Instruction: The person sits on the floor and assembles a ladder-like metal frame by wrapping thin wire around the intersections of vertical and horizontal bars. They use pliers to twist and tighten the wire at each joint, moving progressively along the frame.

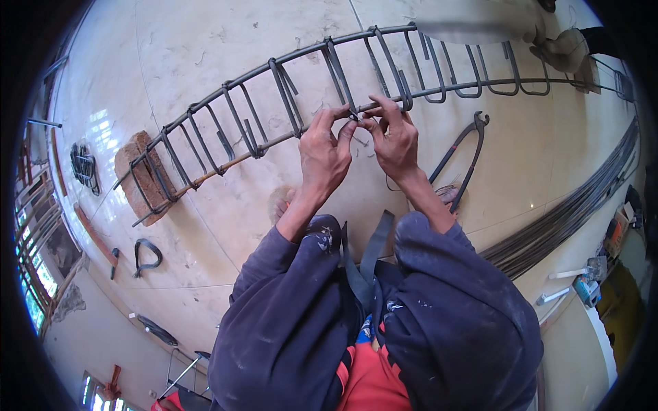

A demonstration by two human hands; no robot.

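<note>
A rebar cage of long dark rods and bent stirrups stretches across the floor in front of me. At its near rod, my left hand pinches thumb and finger together around a small dark tie wire. My right hand meets it from the other side, its fingertips closed on the same wire next to a stirrup. The wire's ends are mostly hidden by the fingers. Long-handled pincers lie on the floor to the right of my right hand, beside my foot.
Brick blocks prop the cage's left end. A bundle of thin rods lies at right. Wire coil and black loop lie at left. Another person's foot is at upper right, near a blurred pale shape.
</note>
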